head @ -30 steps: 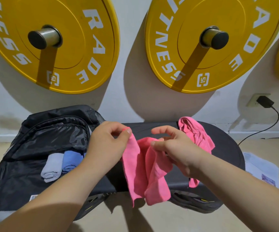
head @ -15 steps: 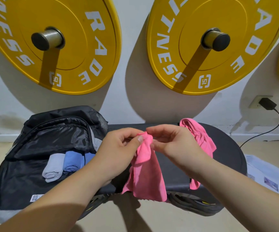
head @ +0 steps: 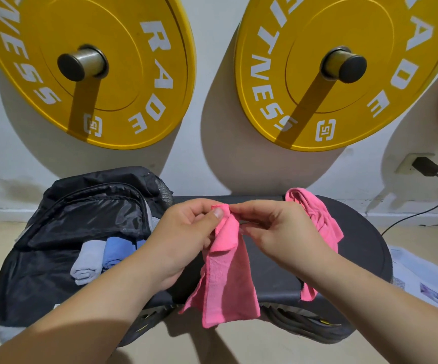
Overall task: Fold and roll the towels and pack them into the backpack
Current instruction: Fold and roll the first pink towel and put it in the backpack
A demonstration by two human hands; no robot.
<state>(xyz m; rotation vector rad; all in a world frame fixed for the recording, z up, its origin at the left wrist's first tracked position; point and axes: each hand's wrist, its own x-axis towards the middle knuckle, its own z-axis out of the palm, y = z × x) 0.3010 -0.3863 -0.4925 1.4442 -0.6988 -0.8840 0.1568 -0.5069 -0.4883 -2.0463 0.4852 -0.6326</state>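
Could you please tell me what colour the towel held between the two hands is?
The towel is pink; the head view shows it best.

I see a plain pink towel [head: 228, 271] over the dark grey bench [head: 357, 248], and a second pink towel [head: 315, 214] on its far right. Left of the bench, the black backpack [head: 28, 279] shows one pale grey roll [head: 88, 261] and one blue roll [head: 115, 249]. Above the bench hang yellow plates [head: 55, 61] with white lettering.

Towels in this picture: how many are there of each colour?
Pink: 2, the held pink towel and the loose pink towel on the bench
Grey: 1, the grey roll in the backpack
Blue: 1 sure, the blue roll; a blue sliver beside it may be another
Total: 4 sure
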